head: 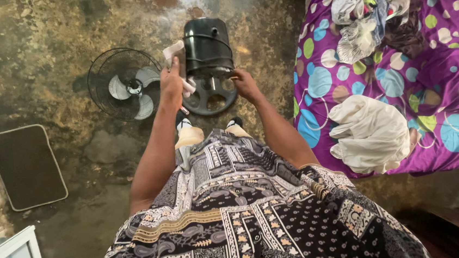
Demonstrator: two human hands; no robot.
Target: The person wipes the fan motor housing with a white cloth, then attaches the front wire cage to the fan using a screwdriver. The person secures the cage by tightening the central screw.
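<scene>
From the head camera, the left hand [171, 84] has its fingers closed around a white cloth [174, 52] pressed to a black fan motor housing [207, 46] standing on the floor [43, 51]; the right hand [245, 84] grips the housing's lower edge, with the fan guard [125, 83] just beside

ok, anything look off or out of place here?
Yes: the fan lies flat on the floor with its grille facing up, apart from its black motor body and base, which the left hand with a cloth and right hand grip.
</scene>
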